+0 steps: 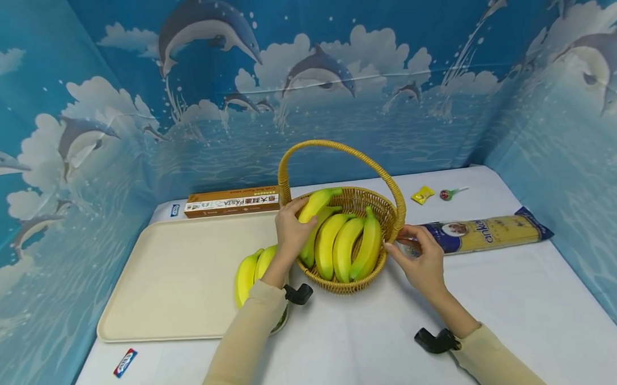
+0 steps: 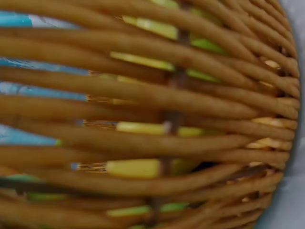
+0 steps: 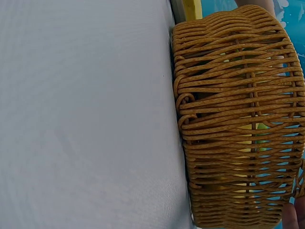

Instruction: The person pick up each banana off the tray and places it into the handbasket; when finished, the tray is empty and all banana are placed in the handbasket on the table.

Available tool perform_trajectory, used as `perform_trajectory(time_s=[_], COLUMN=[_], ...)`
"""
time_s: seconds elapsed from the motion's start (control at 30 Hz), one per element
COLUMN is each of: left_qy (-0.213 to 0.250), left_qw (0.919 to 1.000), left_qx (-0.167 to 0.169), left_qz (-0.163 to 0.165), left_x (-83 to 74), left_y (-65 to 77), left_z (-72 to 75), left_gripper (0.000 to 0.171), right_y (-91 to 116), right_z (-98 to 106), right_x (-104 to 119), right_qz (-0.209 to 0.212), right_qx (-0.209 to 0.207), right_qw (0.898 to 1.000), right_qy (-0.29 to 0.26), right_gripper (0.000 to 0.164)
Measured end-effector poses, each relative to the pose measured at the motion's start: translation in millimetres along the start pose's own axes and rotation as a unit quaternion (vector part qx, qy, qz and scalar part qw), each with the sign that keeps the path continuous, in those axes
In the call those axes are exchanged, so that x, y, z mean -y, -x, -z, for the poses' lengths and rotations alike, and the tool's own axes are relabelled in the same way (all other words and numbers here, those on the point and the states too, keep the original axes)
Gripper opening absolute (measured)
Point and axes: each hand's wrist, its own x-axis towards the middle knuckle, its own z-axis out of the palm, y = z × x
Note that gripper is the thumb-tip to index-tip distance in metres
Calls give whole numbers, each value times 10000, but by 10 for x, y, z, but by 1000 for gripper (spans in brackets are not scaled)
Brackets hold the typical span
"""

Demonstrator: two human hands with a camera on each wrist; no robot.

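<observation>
My left hand (image 1: 293, 230) holds a yellow banana (image 1: 319, 201) with a green tip over the left rim of a round wicker basket (image 1: 342, 287). Inside the basket lie several more bananas (image 1: 348, 245), side by side. At the basket's right side, my right hand (image 1: 422, 262) pinches the rim near the foot of the tall arched handle (image 1: 337, 144). In the right wrist view, fingertips (image 3: 289, 217) show at the weave's lower right. Close weave (image 2: 143, 90) fills the left wrist view, with yellow showing through. More bananas (image 1: 246, 277) lie left of the basket, partly hidden by my left forearm.
A beige tray (image 1: 179, 276) lies at left, a pasta box (image 1: 232, 202) behind it. Small packs (image 1: 124, 363) lie near the tray. At right are a yellow candy (image 1: 422, 195), a lollipop (image 1: 446, 194) and a long pasta bag (image 1: 485, 233). Dolphin-printed curtains enclose the table.
</observation>
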Motion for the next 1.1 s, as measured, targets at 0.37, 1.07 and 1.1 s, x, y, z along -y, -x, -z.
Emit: perform_trajectory(time_s=[0.37,1.07,1.1], left_qy=[-457,162,244], left_qw=[9978,9988,9983], left_qx=[282,-216,-227], left_qz=[384,-419,-479], left_x=[21,-87,-111], left_y=[-17,198,245], left_z=[-62,169,238], left_gripper=[46,47,48], right_y=[-5,-6,-8], right_z=[2,-7,-7], right_x=[24,26,26], right_qz=[90,148,150], right_qx=[-32,23,19], right_qw=[10000,9999,9999], right_qy=[8,40,45], right_gripper=[36,36,36])
